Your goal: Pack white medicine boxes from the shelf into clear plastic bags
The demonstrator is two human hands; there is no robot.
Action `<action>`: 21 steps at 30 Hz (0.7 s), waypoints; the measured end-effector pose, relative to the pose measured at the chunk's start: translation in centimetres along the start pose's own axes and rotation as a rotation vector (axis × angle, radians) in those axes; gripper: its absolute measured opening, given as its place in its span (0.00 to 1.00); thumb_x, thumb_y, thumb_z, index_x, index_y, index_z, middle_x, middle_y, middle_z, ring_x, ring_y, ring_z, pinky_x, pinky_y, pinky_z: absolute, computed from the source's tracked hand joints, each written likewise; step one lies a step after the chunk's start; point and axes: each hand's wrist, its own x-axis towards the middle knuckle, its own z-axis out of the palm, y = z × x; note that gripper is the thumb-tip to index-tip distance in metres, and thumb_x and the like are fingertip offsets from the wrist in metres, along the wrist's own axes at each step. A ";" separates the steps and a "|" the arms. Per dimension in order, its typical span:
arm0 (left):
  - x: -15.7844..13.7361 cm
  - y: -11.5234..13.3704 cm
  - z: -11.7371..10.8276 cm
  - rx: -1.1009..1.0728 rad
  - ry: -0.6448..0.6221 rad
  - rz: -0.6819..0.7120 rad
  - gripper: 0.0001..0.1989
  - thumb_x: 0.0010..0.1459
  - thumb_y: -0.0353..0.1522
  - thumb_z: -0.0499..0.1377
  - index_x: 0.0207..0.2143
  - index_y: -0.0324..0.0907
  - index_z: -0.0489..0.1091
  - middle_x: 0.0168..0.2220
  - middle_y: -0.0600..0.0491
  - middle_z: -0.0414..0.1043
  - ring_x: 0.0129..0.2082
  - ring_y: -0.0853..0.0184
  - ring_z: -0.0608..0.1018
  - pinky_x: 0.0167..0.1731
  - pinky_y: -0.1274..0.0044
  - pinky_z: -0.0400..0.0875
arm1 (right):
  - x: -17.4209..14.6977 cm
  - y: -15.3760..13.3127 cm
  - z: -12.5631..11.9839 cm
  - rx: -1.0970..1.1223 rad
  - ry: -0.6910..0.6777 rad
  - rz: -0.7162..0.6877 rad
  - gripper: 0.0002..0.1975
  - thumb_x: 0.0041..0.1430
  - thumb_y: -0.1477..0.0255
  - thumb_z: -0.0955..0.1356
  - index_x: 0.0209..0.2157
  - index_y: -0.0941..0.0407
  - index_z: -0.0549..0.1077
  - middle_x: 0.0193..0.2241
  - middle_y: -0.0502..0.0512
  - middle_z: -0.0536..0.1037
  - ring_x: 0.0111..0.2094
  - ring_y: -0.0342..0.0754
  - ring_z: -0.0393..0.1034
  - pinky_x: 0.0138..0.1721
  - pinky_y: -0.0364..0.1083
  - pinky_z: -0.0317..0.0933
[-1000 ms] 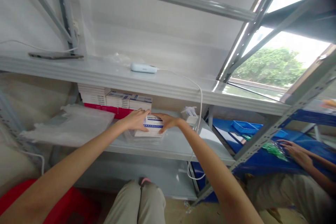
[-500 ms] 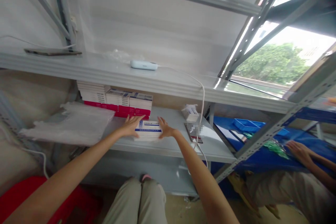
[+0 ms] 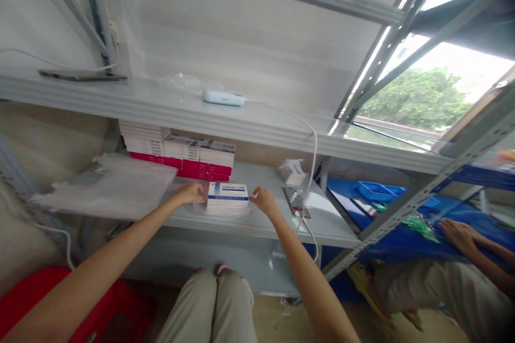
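Note:
A small stack of white boxes with blue stripes lies on the middle shelf between my hands. Clear plastic film spreads out under and around the stack. My left hand is closed just left of the boxes, pinching what looks like the film's edge. On the other side, my right hand has its fingers pinched together at the film's right edge. Neither hand touches the boxes.
Behind stand rows of white and red boxes. Flat plastic bags lie to the left. At right are a small wrapped pack, a phone and a white cable. Another person's hands rest farther right.
Both hands have let go of the box stack's sides and moved slightly outward. Their fingers have closed at the plastic film on either side. The stack stays in place.

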 end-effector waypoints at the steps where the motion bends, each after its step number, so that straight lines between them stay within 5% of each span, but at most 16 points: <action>1: 0.0 0.1 0.1 0.025 0.013 -0.009 0.05 0.44 0.32 0.61 0.27 0.41 0.71 0.32 0.52 0.77 0.37 0.61 0.77 0.38 0.75 0.68 | -0.1 -0.2 0.2 -0.024 -0.005 0.018 0.16 0.52 0.68 0.70 0.44 0.58 0.75 0.42 0.66 0.77 0.45 0.57 0.72 0.43 0.49 0.63; 5: -0.1 0.6 -0.2 0.103 0.099 -0.068 0.03 0.49 0.29 0.57 0.28 0.42 0.71 0.36 0.50 0.77 0.41 0.61 0.76 0.40 0.74 0.67 | 0.0 -0.7 0.6 -0.037 -0.004 0.069 0.10 0.54 0.76 0.66 0.37 0.60 0.77 0.39 0.68 0.78 0.42 0.56 0.74 0.40 0.48 0.64; 13: -1.8 3.0 -0.6 0.135 0.319 -0.279 0.13 0.62 0.32 0.43 0.45 0.42 0.63 0.41 0.44 0.76 0.43 0.57 0.77 0.39 0.71 0.67 | 0.2 -1.7 0.5 0.219 0.172 0.075 0.16 0.65 0.71 0.56 0.46 0.56 0.71 0.37 0.58 0.79 0.41 0.48 0.74 0.38 0.42 0.62; 18: -2.5 4.3 -0.2 0.028 0.344 -0.256 0.20 0.61 0.44 0.48 0.49 0.40 0.58 0.43 0.43 0.75 0.44 0.57 0.77 0.38 0.73 0.67 | 0.3 -1.1 0.9 0.394 -0.020 0.150 0.17 0.62 0.62 0.62 0.45 0.58 0.71 0.37 0.61 0.78 0.34 0.47 0.74 0.32 0.42 0.64; 21: -2.6 4.4 -0.1 0.035 0.275 -0.183 0.25 0.55 0.45 0.57 0.50 0.41 0.58 0.44 0.44 0.74 0.44 0.56 0.76 0.38 0.73 0.66 | 0.6 -0.5 1.1 0.439 -0.097 0.161 0.16 0.63 0.65 0.61 0.45 0.60 0.72 0.35 0.60 0.79 0.25 0.42 0.72 0.25 0.39 0.63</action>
